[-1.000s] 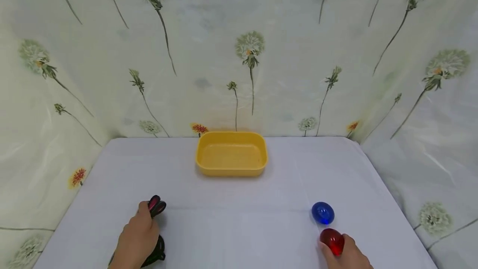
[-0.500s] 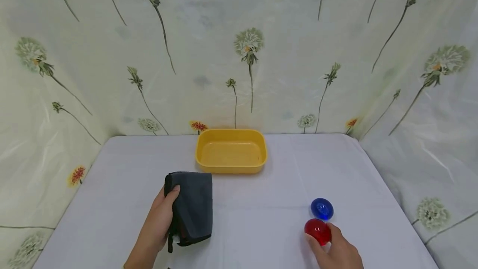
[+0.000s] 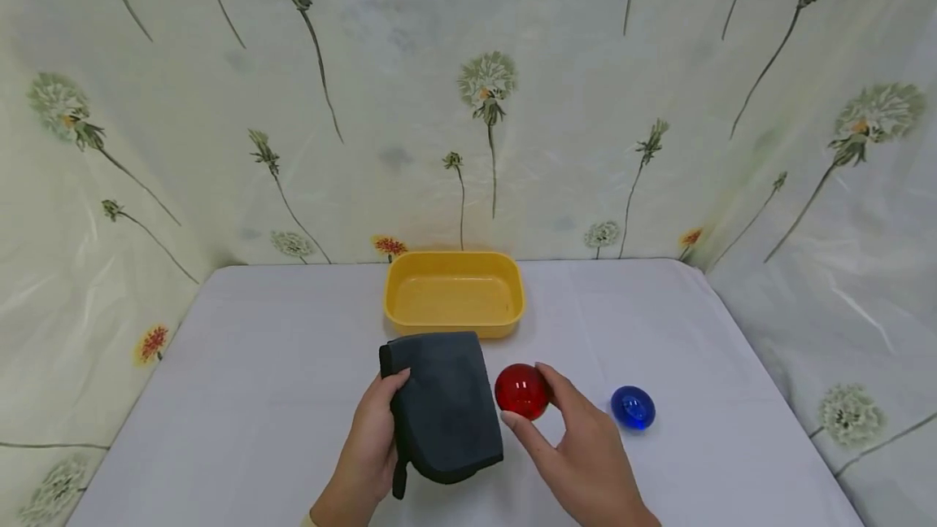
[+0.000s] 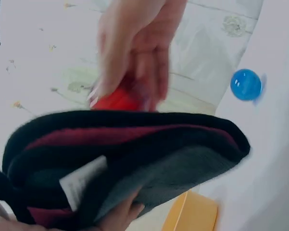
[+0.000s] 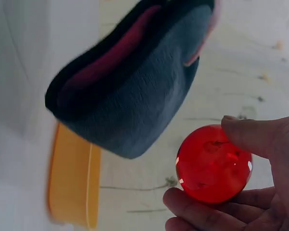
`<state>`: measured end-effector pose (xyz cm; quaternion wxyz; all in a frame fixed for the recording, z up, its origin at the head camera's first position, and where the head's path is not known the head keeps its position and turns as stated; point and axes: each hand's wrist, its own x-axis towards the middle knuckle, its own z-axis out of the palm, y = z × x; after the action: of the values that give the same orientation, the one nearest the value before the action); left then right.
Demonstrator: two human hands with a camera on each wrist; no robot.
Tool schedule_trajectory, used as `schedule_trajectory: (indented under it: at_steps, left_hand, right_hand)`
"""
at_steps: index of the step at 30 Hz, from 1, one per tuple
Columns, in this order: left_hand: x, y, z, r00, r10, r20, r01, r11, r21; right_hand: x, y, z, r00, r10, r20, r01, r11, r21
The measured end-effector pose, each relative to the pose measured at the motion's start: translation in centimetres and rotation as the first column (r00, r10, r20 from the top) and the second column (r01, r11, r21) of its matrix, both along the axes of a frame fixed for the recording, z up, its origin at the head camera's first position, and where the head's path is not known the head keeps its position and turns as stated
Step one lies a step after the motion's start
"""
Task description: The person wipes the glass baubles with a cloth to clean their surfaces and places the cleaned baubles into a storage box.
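In the head view my left hand (image 3: 369,442) grips a folded dark grey fabric piece (image 3: 446,405), thumb on its near face. Black edging runs round it, and a short black loop hangs at its lower corner. Maroon lining and a white label (image 4: 81,182) show between the layers in the left wrist view. My right hand (image 3: 586,450) pinches a clear red ball (image 3: 522,390) between thumb and fingers, just right of the fabric. In the right wrist view a gap shows between the ball and the fabric. A clear blue ball (image 3: 633,407) lies on the table, right of my right hand.
A yellow rectangular tray (image 3: 395,317) stands at the back middle of the white-covered table (image 3: 220,364), just beyond the fabric piece. A dandelion-patterned curtain (image 3: 395,104) encloses the table's back and sides.
My left hand has brought the fabric piece up and rightward to the middle, after first gripping it low on the left. My right hand has lifted the red ball leftward, away from the blue ball.
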<state>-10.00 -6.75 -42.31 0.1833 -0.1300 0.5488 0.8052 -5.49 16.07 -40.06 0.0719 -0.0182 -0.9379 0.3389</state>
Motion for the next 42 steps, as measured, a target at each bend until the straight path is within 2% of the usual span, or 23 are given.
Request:
schedule_trajectory:
  at_steps: [5,12,15,20,26,32,35,38,42]
  left_hand:
    - [0.1,0.7,0.0,1.000,0.002,-0.010,-0.001,1.000,0.031]
    - [0.3,1.4,-0.1,1.000,-0.021,-0.010,0.021,0.999,-0.035]
    - [0.3,1.7,-0.3,0.999,-0.040,-0.018,0.040,0.999,-0.024]
    - [0.5,1.9,-0.6,0.997,-0.056,0.058,0.053,0.997,0.056]
    - [0.8,1.9,-0.9,0.988,-0.083,0.127,0.071,0.993,0.097]
    - [0.9,1.9,-1.3,0.988,-0.137,0.075,0.129,0.986,0.105]
    - [0.9,1.8,-1.5,0.990,-0.123,0.062,0.117,0.988,0.099]
    - [1.0,1.8,-1.7,0.990,-0.116,0.078,0.109,0.989,0.096]
    - [1.2,1.9,-1.9,0.990,-0.113,0.086,0.103,0.989,0.110]
  right_hand:
    - [-0.8,-1.9,-0.6,0.986,0.107,-0.128,-0.102,0.994,0.051]
    - [-1.7,-2.9,-1.8,0.961,0.165,-0.223,-0.158,0.986,0.049]
    - [-1.9,-3.1,-2.1,0.945,0.190,-0.266,-0.182,0.982,0.058]
    - [-2.0,-3.4,-2.8,0.915,0.249,-0.316,-0.223,0.968,0.116]
    - [-2.1,-4.0,-3.7,0.887,0.315,-0.338,-0.279,0.948,0.151]
    - [-2.0,-4.0,-4.1,0.873,0.366,-0.323,-0.337,0.931,0.143]
    - [-2.1,-3.7,-4.1,0.861,0.406,-0.306,-0.371,0.913,0.169]
    - [-2.1,-3.5,-4.1,0.842,0.448,-0.302,-0.399,0.892,0.211]
    - [-2.3,-3.2,-4.3,0.825,0.468,-0.317,-0.401,0.880,0.255]
